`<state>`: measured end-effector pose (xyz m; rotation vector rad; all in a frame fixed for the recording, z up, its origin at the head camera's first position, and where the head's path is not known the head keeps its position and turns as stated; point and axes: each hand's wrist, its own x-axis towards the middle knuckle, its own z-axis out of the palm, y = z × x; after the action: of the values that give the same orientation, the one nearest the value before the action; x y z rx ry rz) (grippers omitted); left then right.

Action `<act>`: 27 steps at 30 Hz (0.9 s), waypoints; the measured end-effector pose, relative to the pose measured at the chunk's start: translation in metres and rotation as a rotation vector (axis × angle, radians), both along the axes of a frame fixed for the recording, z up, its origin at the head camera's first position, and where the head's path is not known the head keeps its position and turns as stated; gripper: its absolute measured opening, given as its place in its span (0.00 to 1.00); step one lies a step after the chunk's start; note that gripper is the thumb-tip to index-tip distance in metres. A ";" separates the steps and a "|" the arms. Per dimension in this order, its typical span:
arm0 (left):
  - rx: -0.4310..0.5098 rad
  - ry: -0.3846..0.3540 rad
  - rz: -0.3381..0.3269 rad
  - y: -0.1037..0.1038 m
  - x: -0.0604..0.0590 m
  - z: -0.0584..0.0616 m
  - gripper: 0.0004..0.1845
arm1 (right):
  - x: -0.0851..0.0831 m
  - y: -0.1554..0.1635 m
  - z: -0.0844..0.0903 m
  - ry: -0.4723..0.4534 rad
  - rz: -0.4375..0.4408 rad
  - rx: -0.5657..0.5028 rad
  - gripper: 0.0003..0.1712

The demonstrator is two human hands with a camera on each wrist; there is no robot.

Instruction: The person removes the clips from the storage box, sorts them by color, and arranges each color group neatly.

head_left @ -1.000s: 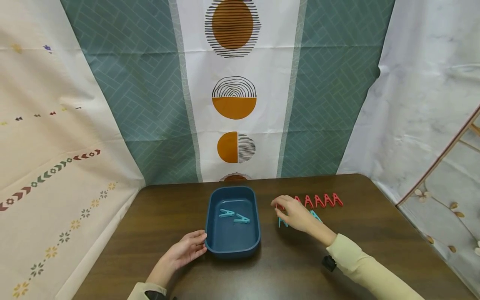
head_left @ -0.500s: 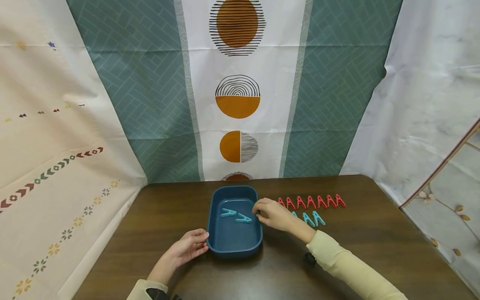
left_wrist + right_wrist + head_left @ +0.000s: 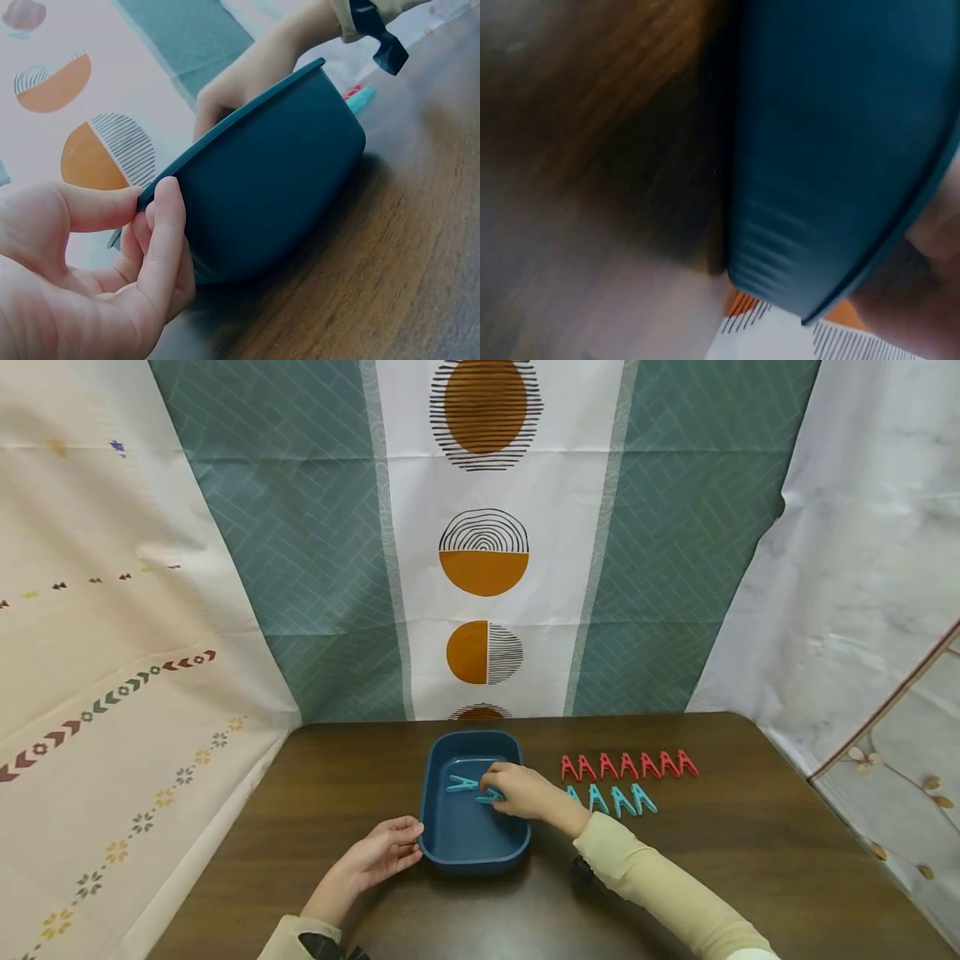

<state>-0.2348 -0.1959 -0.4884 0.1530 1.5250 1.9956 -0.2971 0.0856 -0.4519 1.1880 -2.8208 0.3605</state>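
Right hand [image 3: 525,793] has moved from the tabletop [image 3: 750,860] row into the bin [image 3: 472,858], fingers curled over a teal clip [image 3: 489,797], release unconfirmed; left hand [image 3: 382,853] pinches the bin's rim, steadying it.

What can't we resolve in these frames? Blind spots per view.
- Head: right hand covers whatever clip it holds over the blue tray; grip unclear, and the teal clips inside are partly covered.
- Head: leftmost teal clip of the table row is cut by the wrist.
- Left wrist: tray wall blocks its inside; left hand touches the rim.
- Right wrist: blurred, only tray wall shows.
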 end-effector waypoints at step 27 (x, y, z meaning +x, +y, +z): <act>0.018 -0.017 0.011 0.002 0.002 -0.001 0.06 | 0.004 -0.025 -0.002 -0.081 -0.083 0.157 0.22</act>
<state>-0.2331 -0.1941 -0.4895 0.1345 1.5012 2.0148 -0.2933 0.0609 -0.4542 1.1007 -3.0067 0.1893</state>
